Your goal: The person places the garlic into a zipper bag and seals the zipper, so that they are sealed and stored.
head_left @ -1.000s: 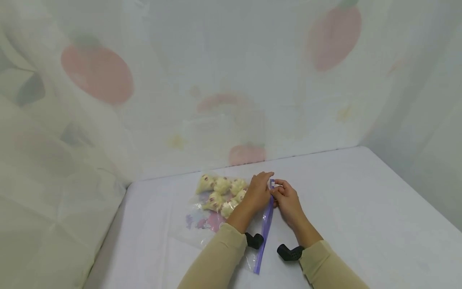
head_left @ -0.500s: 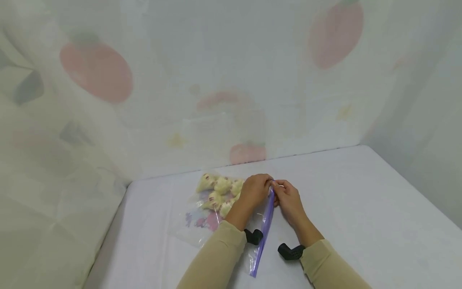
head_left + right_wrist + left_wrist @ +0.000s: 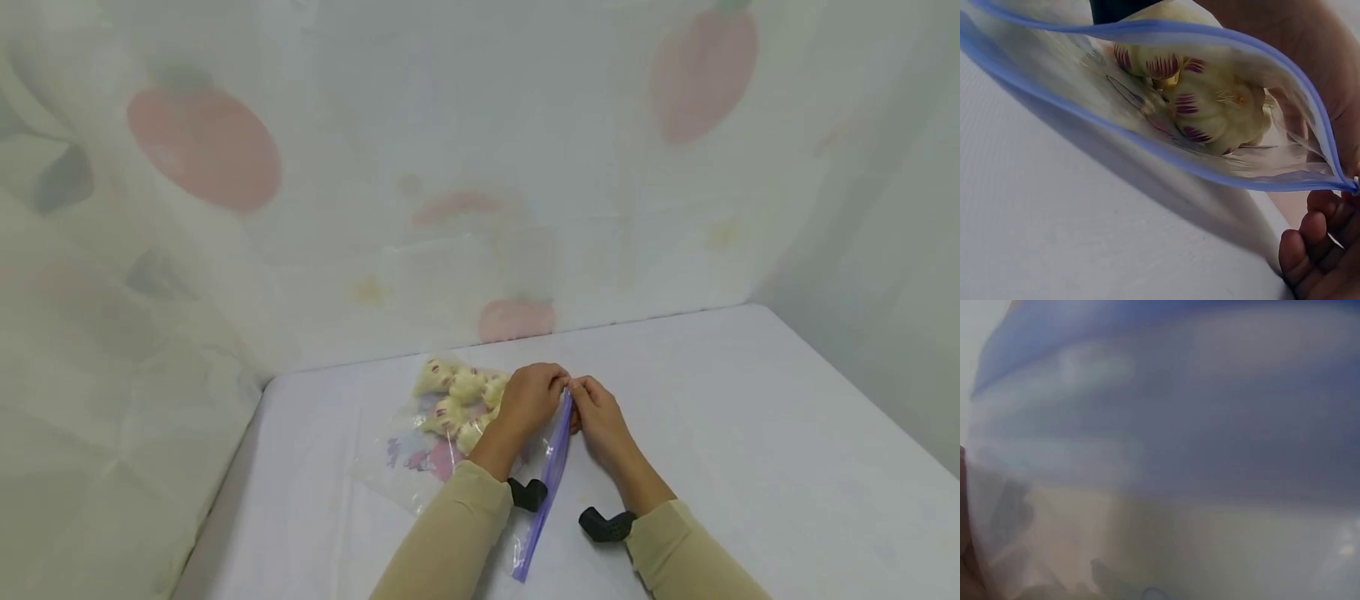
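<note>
A clear zip bag (image 3: pixel 420 467) with a purple zip strip (image 3: pixel 551 475) lies on the white table (image 3: pixel 750 433). Several cream plush toys (image 3: pixel 457 396) sit inside it. My left hand (image 3: pixel 558 383) and right hand (image 3: pixel 576 390) meet at the strip's far end, and both pinch it there. In the right wrist view the bag's mouth (image 3: pixel 1166 156) gapes open, with the plush toys (image 3: pixel 1210 100) seen through it, my right fingers (image 3: pixel 1313 250) curled at the lower right and my left hand (image 3: pixel 1285 44) behind the bag. Blurred purple plastic (image 3: pixel 1160 425) fills the left wrist view.
A sheer curtain (image 3: pixel 225 208) with faint red fruit prints hangs behind and to the left of the table. The table's far edge (image 3: pixel 637 321) runs along it. Black wrist mounts (image 3: pixel 528 493) sit under both beige sleeves (image 3: pixel 450 542).
Both hands stayed at the strip's far end. The white slider seen a second ago is now hidden by the fingers. The strip's near end has swung slightly left and toward me.
</note>
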